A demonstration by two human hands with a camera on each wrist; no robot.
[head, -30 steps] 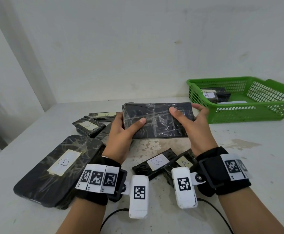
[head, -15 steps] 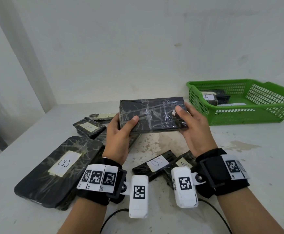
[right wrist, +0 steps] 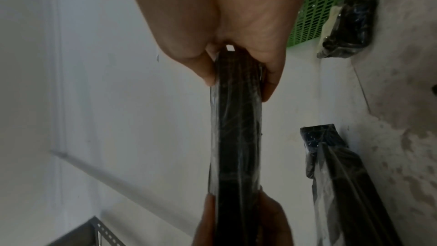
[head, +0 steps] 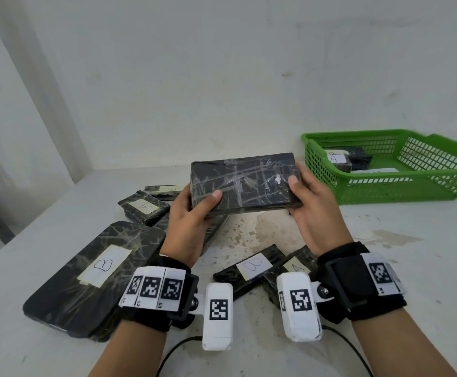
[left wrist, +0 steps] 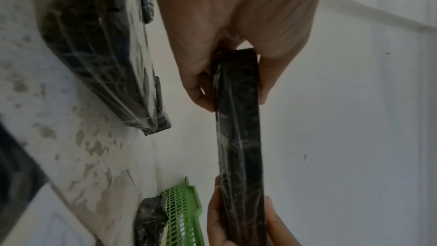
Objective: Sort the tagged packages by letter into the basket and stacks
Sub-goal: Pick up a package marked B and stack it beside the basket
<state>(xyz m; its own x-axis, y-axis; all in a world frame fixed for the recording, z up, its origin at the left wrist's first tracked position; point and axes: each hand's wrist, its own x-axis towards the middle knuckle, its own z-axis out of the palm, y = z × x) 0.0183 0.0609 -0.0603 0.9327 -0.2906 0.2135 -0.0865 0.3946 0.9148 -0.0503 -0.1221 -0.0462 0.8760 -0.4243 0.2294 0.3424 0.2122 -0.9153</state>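
Observation:
A flat black wrapped package [head: 245, 183] is held up above the table, its visible face showing tape but no letter tag. My left hand [head: 194, 210] grips its left end, thumb on the near face. My right hand [head: 307, 205] grips its right end the same way. Both wrist views show the package edge-on [left wrist: 238, 137] [right wrist: 236, 128], pinched between thumb and fingers. The green basket [head: 401, 186] stands at the right rear with a package tagged A [head: 337, 160] inside. A large package tagged B [head: 94, 276] lies at the left.
On the table lie a small package tagged A [head: 143, 208], another tagged package behind it [head: 164, 190], a package tagged B [head: 251, 268] and one tagged A [head: 295, 268] near my wrists. A further package [head: 213, 232] lies under my left hand. A wall rises close behind.
Both hands have lifted the package higher and tilted its near face up towards me; it has also shifted slightly left.

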